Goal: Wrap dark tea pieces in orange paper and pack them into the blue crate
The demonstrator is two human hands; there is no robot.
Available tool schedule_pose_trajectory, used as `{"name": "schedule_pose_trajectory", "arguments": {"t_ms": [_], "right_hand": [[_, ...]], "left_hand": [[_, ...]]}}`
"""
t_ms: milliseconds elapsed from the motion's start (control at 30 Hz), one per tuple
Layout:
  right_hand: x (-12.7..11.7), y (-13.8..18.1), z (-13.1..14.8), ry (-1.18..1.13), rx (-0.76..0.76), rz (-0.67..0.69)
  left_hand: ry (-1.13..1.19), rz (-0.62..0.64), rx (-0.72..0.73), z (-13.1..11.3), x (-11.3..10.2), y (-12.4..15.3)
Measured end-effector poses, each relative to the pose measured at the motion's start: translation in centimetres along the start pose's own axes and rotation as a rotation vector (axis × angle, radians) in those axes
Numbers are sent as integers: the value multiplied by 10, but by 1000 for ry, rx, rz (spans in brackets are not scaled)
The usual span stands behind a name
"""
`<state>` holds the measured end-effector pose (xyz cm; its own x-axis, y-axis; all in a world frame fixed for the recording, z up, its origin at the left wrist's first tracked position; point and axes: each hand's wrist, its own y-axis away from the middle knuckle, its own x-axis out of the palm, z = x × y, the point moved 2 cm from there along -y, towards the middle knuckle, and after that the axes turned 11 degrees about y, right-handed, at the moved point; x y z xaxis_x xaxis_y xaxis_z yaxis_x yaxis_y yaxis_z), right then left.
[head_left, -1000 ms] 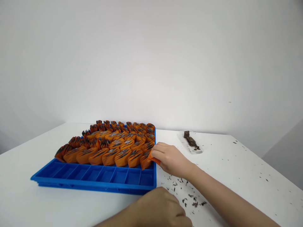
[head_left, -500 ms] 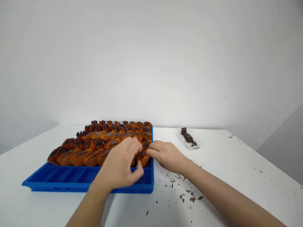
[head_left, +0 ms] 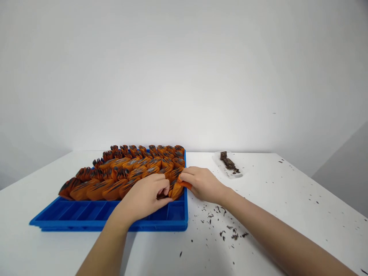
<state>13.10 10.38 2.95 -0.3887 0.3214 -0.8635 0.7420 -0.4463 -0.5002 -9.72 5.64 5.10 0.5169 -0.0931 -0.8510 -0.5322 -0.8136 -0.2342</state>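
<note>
A blue compartment tray [head_left: 109, 223] stands on the table, packed in rows with thin orange packets [head_left: 96, 190] that have dark markings along their upper edges. My left hand [head_left: 145, 195] reaches over the front row, thumb and curled forefinger closed against the packets at the right end. At the tray's right edge, my right hand [head_left: 202, 184] pinches an orange packet [head_left: 185, 184], part of which shows below the fingers. The fingers hide some of the packets between the two hands.
A clear plastic dish [head_left: 238, 175] with a stack of thin dark brown pieces [head_left: 229, 163] lies at the back right. Dark flakes [head_left: 235, 234] are scattered over the white table [head_left: 161, 257]. A plain wall [head_left: 184, 76] rises behind.
My left thumb and forefinger have come in closer against the packets at the right end. Under my right fingers, more of an orange packet now shows.
</note>
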Motion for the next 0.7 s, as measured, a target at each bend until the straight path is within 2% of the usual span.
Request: {"name": "schedule_pose_trajectory", "arguments": {"t_ms": [333, 533, 700], "right_hand": [[4, 1, -2, -196, 30, -94], [4, 1, -1, -173, -27, -124], [3, 0, 3, -133, -66, -102]], "left_hand": [[0, -38, 24, -1, 6, -1], [-72, -78, -15, -6, 11, -3], [19, -41, -33, -2, 4, -1]]}}
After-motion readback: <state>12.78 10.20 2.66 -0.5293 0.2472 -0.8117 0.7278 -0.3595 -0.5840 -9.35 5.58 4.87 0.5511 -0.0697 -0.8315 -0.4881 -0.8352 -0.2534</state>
